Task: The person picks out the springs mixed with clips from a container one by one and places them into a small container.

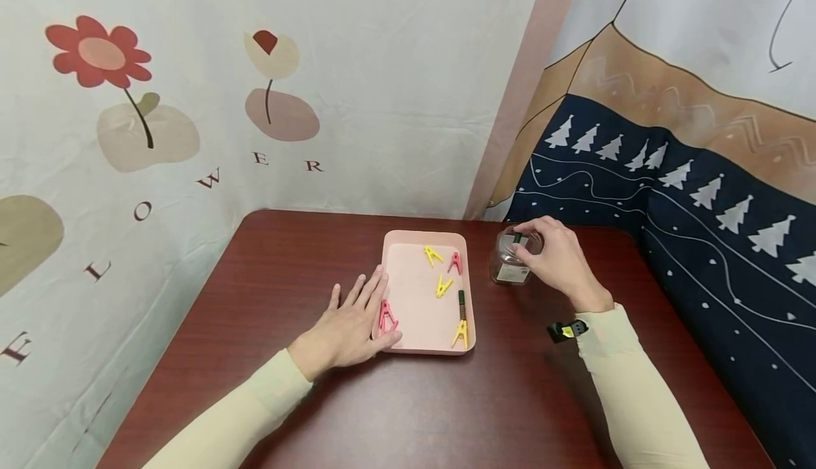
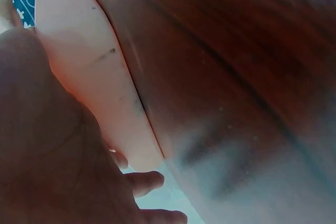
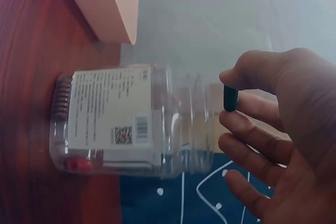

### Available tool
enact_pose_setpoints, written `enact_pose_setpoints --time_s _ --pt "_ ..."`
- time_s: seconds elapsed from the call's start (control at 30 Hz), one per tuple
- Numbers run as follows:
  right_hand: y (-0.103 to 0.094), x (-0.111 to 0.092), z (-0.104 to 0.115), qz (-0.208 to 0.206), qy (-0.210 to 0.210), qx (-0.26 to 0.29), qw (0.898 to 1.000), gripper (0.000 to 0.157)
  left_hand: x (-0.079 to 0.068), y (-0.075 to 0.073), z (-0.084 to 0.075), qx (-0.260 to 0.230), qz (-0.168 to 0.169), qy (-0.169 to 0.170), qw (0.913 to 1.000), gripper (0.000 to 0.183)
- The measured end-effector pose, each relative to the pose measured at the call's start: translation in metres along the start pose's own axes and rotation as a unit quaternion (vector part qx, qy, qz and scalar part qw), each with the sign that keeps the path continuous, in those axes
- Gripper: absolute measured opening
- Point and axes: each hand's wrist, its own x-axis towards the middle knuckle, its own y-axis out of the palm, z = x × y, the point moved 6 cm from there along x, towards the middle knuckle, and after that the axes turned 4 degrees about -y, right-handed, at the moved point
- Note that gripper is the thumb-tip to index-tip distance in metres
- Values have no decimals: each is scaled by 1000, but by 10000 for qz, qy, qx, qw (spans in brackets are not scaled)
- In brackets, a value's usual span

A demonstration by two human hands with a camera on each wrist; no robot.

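Note:
My right hand [image 1: 561, 260] pinches a small dark green cylinder [image 3: 230, 97] between thumb and fingertips, just over the mouth of a clear jar [image 1: 510, 273]. The jar stands upright to the right of a pink tray [image 1: 421, 241] and bears a white printed label [image 3: 113, 111]. Inside, near its bottom, lie a brown ribbed piece [image 3: 62, 97] and a red piece [image 3: 80, 164]. My left hand [image 1: 344, 331] rests, fingers straight, along the tray's left edge, by a pink clip [image 1: 386, 317]. In the left wrist view the palm hides most of the tray.
The tray holds yellow clips [image 1: 433, 255], another pink clip [image 1: 455, 263], and a piece with a dark green upper part and a brown ribbed lower part [image 1: 462, 304] along its right side. The red-brown table [image 1: 433, 412] meets printed cloth [image 1: 382, 100] at the back and right.

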Motion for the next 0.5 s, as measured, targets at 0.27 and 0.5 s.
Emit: enact_pose_setpoints --time_s 0.27,0.5 --pt "0 -3 -14 49 332 260 9991 33 0 0 1 -9 16 -10 10000 114" --pt "2 -5 -18 239 582 360 9974 36 1 1 2 -13 7 -16 10000 114"
